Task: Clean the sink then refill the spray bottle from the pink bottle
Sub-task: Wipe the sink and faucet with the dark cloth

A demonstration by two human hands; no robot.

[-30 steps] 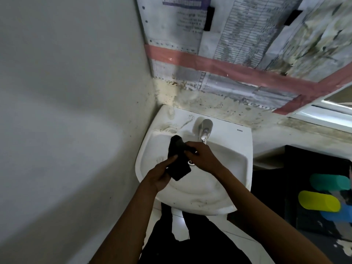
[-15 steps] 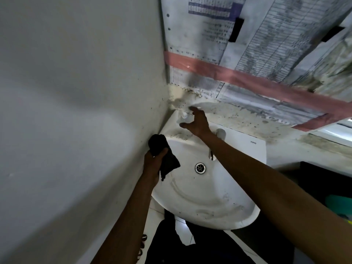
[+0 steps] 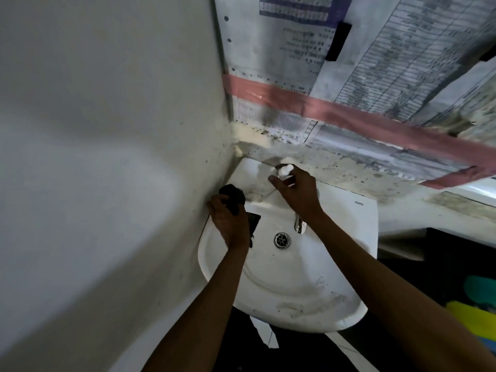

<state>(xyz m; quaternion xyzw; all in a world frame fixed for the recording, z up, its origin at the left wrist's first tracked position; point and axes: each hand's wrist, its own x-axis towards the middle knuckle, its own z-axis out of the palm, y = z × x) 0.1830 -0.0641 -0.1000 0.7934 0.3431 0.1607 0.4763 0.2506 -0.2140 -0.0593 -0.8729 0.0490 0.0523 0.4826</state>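
Nearest, grimy white sink (image 3: 308,312) w/ drain (image 3: 281,240) under faucet (image 3: 299,226). Left hand (image 3: 231,220), fingers clenched on a black cloth (image 3: 233,196) at the sink's left rim. Farther back, right hand (image 3: 298,191), fingers wrapped round a white-capped spray bottle (image 3: 285,169) on the back ledge.

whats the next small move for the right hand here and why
Probably lift the spray bottle off the sink ledge and aim it into the basin: the right hand is closed around it, grime streaks the bowl, and the left hand holds the black cloth ready.
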